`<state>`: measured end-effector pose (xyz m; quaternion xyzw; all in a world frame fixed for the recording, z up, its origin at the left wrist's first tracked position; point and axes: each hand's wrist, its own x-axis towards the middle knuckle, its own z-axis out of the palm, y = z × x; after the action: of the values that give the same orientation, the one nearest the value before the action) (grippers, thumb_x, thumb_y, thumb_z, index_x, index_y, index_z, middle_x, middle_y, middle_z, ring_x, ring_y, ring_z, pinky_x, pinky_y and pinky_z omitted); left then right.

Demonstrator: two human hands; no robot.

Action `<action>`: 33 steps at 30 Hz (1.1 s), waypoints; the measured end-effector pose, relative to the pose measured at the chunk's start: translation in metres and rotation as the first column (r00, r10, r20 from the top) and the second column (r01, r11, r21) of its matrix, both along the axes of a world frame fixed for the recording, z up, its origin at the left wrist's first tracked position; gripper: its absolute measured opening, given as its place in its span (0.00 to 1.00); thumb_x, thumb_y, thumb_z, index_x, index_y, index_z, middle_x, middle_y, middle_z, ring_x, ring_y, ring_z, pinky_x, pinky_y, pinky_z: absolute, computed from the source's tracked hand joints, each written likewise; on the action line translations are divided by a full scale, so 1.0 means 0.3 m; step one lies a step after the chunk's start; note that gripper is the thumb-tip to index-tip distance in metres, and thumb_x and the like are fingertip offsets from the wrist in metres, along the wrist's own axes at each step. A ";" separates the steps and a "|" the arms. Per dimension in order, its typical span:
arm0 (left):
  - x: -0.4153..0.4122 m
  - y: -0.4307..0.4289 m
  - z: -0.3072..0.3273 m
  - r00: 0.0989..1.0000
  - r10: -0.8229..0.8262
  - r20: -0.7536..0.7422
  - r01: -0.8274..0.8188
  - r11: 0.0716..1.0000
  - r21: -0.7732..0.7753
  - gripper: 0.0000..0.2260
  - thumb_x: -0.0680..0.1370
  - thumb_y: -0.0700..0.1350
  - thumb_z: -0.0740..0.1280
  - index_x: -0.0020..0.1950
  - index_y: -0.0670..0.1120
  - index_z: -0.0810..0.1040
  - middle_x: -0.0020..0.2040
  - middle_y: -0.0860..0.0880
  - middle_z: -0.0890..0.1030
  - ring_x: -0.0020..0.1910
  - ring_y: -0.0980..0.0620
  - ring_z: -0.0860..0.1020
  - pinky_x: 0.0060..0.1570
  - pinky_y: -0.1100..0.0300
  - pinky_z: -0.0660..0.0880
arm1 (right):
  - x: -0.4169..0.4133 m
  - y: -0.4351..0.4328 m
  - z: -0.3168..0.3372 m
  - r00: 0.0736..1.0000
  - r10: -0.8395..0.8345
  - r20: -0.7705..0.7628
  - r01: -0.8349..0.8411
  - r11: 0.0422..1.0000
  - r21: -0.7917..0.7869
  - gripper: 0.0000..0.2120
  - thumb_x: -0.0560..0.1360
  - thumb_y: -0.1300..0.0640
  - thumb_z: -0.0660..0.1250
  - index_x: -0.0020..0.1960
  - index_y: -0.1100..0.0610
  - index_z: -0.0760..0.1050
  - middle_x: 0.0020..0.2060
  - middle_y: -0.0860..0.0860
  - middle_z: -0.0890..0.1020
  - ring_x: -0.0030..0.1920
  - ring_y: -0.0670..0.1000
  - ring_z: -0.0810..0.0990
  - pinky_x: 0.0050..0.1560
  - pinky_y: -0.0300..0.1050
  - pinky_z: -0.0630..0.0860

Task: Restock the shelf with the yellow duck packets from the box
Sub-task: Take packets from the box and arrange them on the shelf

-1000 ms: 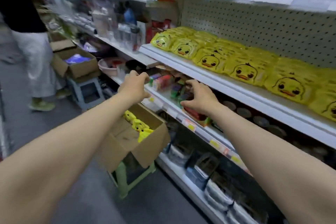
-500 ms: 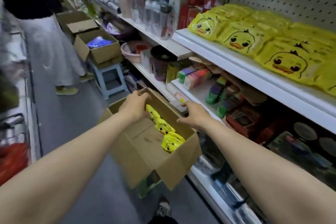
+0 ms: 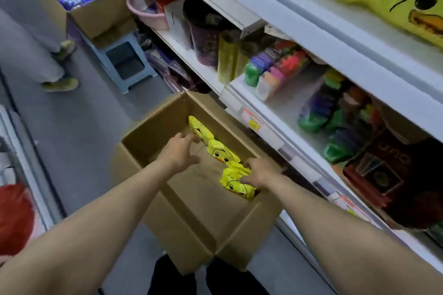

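Reaching into box (image 3: 155, 132) at frame centre. Spreading left hand (image 3: 179, 153) open, holding nothing; curling right hand (image 3: 260, 172) round nearest of yellow duck packets (image 3: 219, 153) lying along box's right wall. Judging packets light, soft, slippery film; gripping across middle advised.

A blue stool (image 3: 109, 48) bearing a carton (image 3: 96, 19) stands on grey floor (image 3: 84, 132).

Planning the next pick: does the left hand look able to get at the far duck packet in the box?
Probably yes. The box is open, the left hand is right beside the far duck packet, nothing between them; the right hand is at the nearest packet.
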<state>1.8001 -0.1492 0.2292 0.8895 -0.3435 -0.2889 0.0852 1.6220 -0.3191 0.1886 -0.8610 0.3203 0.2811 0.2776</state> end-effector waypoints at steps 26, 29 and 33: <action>0.585 -0.280 -0.795 0.706 -0.668 0.238 0.684 0.729 0.019 0.30 0.70 0.51 0.75 0.70 0.47 0.71 0.64 0.45 0.74 0.63 0.42 0.72 0.62 0.50 0.67 | 0.400 0.158 -0.686 0.907 -0.380 0.180 0.420 0.823 -0.383 0.34 0.65 0.50 0.79 0.67 0.59 0.73 0.55 0.57 0.77 0.56 0.60 0.76 0.53 0.54 0.75; 0.587 -0.275 -0.845 0.646 -0.711 0.279 0.712 0.692 0.115 0.31 0.72 0.51 0.72 0.73 0.48 0.67 0.66 0.45 0.71 0.64 0.43 0.70 0.59 0.50 0.67 | 0.406 0.157 -0.735 0.942 -0.324 0.089 0.325 0.810 -0.488 0.25 0.65 0.50 0.78 0.59 0.56 0.79 0.49 0.55 0.77 0.51 0.58 0.76 0.48 0.51 0.74; 0.574 -0.273 -0.871 0.601 -0.710 0.366 0.698 0.690 0.192 0.16 0.80 0.45 0.60 0.68 0.50 0.69 0.63 0.49 0.73 0.63 0.45 0.69 0.58 0.51 0.65 | 0.414 0.151 -0.753 0.928 -0.365 0.078 0.357 0.810 -0.466 0.08 0.69 0.52 0.74 0.46 0.55 0.82 0.49 0.55 0.77 0.52 0.59 0.74 0.49 0.51 0.69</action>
<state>1.9724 -0.2310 -0.0322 0.7229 -0.6711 -0.1092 -0.1230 1.7463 -0.2738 -0.0375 -0.8237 0.5385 0.1431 0.1055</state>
